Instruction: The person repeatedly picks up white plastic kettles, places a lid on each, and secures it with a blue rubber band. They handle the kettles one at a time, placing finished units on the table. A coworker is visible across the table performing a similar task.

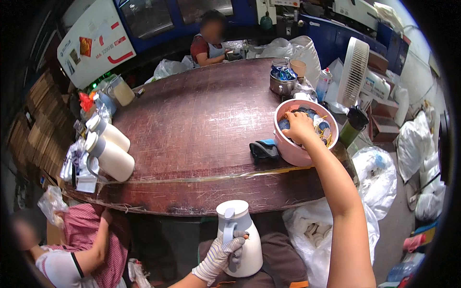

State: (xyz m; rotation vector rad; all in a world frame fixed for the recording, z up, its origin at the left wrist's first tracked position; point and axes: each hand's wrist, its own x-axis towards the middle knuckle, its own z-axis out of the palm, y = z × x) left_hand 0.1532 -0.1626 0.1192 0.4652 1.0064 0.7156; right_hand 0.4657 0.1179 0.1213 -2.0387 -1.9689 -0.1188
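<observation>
My left hand [222, 257], in a striped grey-and-white glove, is closed round the grey handle of a white jug [250, 249]. The jug has a grey collar and a white lid, and stands upright between my thighs just off the table's near edge. Out to the right, my bare right hand [300, 126] reaches over the rim of a pink bucket [295, 151]. Its fingers and thumb are apart over dark blue tags [324, 128] with yellow strings; the fingertips are partly hidden among them.
A dark red-brown table [192, 125] spreads ahead. Two white jugs [111, 158] stand at its left edge. Left of the bucket lies a dark-and-blue cloth item [263, 149]. A white fan [354, 72] and plastic bags [377, 180] stand right. Co-workers sit at far side and left.
</observation>
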